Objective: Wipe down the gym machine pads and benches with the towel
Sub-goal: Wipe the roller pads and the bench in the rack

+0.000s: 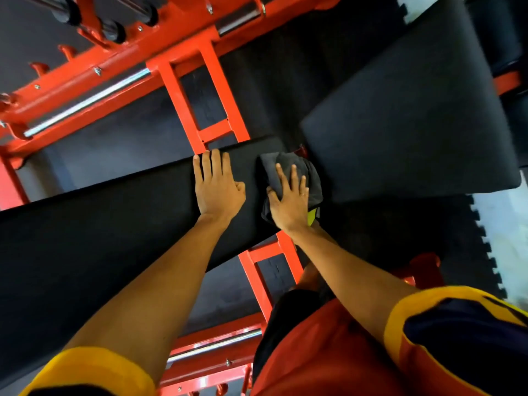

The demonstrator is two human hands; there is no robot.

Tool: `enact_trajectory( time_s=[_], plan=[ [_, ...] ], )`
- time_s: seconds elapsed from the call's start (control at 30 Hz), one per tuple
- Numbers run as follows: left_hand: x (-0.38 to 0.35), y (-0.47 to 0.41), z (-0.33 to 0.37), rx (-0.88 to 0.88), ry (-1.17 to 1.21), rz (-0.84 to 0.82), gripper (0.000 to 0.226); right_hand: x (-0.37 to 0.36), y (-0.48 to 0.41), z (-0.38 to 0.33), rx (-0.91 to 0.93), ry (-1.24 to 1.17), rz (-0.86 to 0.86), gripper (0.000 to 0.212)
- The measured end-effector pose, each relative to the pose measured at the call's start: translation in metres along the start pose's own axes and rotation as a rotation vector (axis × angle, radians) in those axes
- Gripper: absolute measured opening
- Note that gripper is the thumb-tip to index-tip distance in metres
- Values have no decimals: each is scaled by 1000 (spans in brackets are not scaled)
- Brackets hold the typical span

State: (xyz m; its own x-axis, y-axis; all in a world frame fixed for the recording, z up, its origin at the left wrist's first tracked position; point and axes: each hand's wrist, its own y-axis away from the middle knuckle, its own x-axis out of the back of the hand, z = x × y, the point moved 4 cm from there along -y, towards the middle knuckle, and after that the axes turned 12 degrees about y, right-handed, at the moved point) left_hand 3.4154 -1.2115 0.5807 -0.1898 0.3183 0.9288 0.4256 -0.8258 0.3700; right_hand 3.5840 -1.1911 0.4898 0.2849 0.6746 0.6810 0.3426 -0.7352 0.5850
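head view: the left grip (218, 187) lies flat and released, fingers straight, on the long black surface (114, 218). at its 3 o'clock the right grip (290, 198), fingers spread and uncurled, presses the dark grey towel (285, 162) onto that surface's end. a second black pad (414, 124) sits at 2 o'clock; red frame (220, 90) at 11.

left hand (218, 187): flat, palm down on bench (114, 224), four fingers straight and close together, tips at far edge, thumb tucked in toward right hand
right hand (290, 200): palm down on towel (285, 162), fingers straight and spread, thumb splayed left, pressing
left arm: bare, stretched forward, elbow near straight
right arm: bare, stretched forward, angled in toward left
wrists: both bent back slightly
hands: just beside each other, not touching
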Motion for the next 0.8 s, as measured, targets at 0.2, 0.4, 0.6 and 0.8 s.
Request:
enact_trajectory(
  time_s=[0.2, 0.4, 0.6, 0.8],
  plan=[
    [-10, -16, 0, -62, -41, -64, 77, 18, -43, -46, 195, -60, 64, 60],
    [-18, -21, 3, -45, -65, -25, 66, 41, -101, -67, 359, 65, 73, 56],
    [-23, -22, 2, -27, -85, -20, 69, 53, -147, -37, -88, -52, -97, 66],
    [-25, -24, 1, -29, -91, -17, 69, 51, -127, -86, 248, 52, 197, 38]
  ],
)
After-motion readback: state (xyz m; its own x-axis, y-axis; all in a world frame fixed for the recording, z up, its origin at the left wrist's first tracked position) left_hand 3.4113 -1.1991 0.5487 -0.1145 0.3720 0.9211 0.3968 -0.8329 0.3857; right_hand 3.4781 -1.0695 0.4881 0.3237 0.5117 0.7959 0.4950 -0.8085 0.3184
